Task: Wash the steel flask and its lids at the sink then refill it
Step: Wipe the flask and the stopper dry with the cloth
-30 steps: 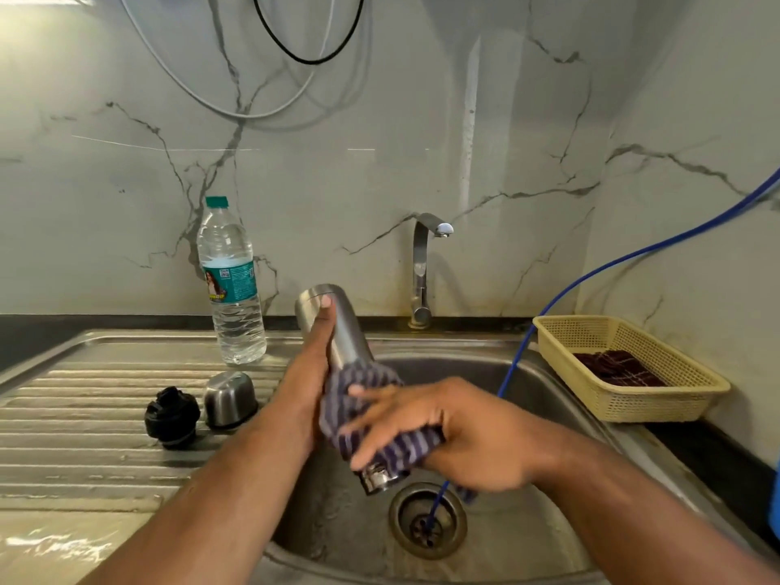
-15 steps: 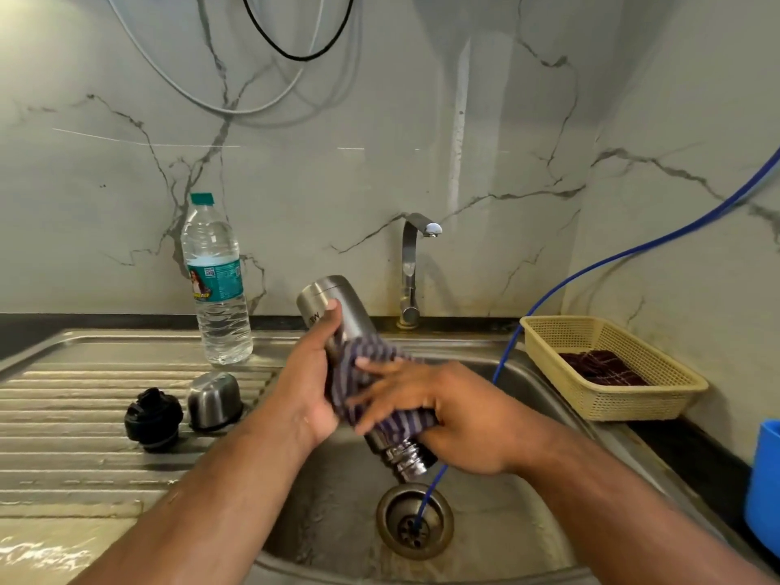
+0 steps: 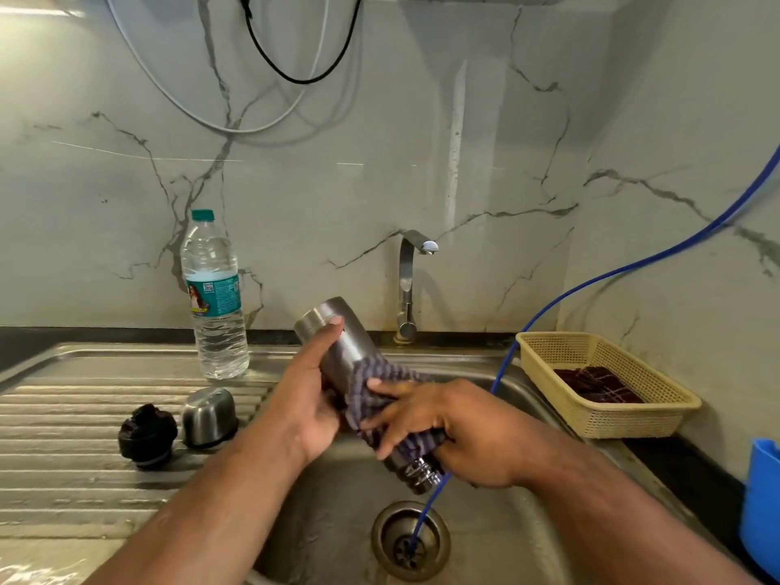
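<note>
Over the sink basin [image 3: 498, 538] I hold the steel flask [image 3: 344, 337] tilted, base up toward the wall and open threaded mouth down near the drain. My left hand [image 3: 310, 399] grips its upper body. My right hand [image 3: 456, 428] presses a striped blue-grey cloth [image 3: 371, 390] around the flask's lower half. On the draining board at the left sit the black inner lid [image 3: 147, 434] and the steel cup lid [image 3: 209, 415], side by side.
A plastic water bottle [image 3: 215, 297] stands behind the lids. The tap [image 3: 409, 280] is at the back wall, with no water running. A blue hose [image 3: 591, 285] runs into the drain [image 3: 410, 540]. A yellow basket [image 3: 599, 415] and a blue container [image 3: 762, 504] are at the right.
The flask has risen and shifted toward the wall. My right hand with the cloth has slid along the body, baring the threaded mouth. The camera view has tipped upward.
</note>
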Tool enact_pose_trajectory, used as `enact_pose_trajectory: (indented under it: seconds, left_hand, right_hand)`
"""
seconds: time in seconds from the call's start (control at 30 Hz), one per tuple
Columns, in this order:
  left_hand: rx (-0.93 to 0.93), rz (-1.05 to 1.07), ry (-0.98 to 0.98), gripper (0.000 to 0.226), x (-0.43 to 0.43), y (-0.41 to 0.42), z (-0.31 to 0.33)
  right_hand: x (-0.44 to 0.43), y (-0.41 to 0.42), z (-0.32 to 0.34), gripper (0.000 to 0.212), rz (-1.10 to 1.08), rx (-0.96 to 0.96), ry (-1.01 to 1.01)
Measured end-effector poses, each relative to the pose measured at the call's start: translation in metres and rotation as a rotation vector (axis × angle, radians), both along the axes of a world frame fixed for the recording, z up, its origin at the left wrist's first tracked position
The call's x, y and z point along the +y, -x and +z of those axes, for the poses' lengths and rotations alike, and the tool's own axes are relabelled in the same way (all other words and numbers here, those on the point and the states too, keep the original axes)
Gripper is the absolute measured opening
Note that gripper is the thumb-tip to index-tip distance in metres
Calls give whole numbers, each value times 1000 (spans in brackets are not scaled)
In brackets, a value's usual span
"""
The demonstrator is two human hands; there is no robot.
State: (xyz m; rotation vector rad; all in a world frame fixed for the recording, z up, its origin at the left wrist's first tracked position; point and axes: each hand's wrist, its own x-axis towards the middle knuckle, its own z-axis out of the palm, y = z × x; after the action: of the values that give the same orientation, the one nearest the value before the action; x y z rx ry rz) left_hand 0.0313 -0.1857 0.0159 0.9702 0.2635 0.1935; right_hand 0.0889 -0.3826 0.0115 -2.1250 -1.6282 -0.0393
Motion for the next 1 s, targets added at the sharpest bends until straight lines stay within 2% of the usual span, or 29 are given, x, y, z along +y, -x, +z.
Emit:
enact_pose_trajectory:
  seconds: [0.07,0.17,0.27,0.33,0.4,0.47,0.57,0.63,0.7,0.77,0.9,1.0]
  left_hand:
    - [32,22,-22,54,2,-2,-3]
    - [28,4,-59,56,-8,-7,-9]
    - [-2,-8,11,53,-8,-7,-6]
    - [-3,111,121,48,5,-6,-1]
    - [-20,240,174,48,18,-4,4]
    - [-35,275,169,51,19,-3,4]
    - [-26,232,108,47,6,-6,-2]
    - [-41,255,104,52,4,-7,-5]
    - [-62,271,130,56,5,-8,-5]
    - [-79,260,135,48,1,-7,-5]
    - [-136,333,104,37,-11,-5,-1]
    - [-208,457,185,35,-2,-2,6]
  right_hand:
    - [-3,-4,-1,60,-73,35,-74]
    - [8,-1,0,64,-159,-35,-234]
    - [17,7,-1,55,-67,-78,-100]
    - [9,1,0,54,-57,-50,-30]
    - [-4,-10,1,62,-160,11,-130]
    - [-8,-11,3,69,-263,15,-250]
    - [6,7,3,75,-197,-35,-157]
    - [13,13,1,81,-141,-56,-114]
    - [15,9,0,90,-217,-101,-179]
    - [15,6,-1,95,-332,-104,-228]
    - [26,18,-9,100,-416,-92,-181]
    - [38,34,-17,118,-430,-166,-108]
